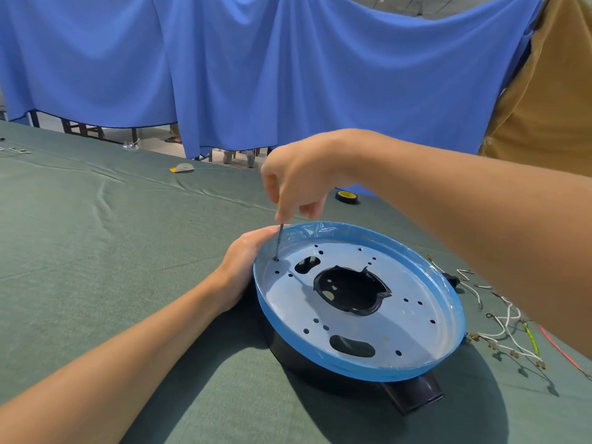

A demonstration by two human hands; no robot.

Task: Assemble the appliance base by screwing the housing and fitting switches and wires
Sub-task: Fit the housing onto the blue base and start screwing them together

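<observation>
Now: screwdriver tip set in a hole at the far-left edge of the appliance base, shaft near upright.

Green-clothed table (96,251); one appliance base (288,302) lies open side up near its front, a blue-filmed rim over black housing, directly below both hands. Left hand (243,267) grips the base's outer left wall, just beside the working hole and nearer it sideways. Right hand (298,181) hangs straight above, fingers pinched round one screwdriver (279,241), its long axis running down from hand to plate and leaning slightly. Wires (506,325) lie loose to the right: several white, one yellow-green, one red; exact count unclear. One tape roll (346,196) beyond. Target hole (275,259): one; screw not visible. Judgement: the next move is a straight downward turn.
</observation>
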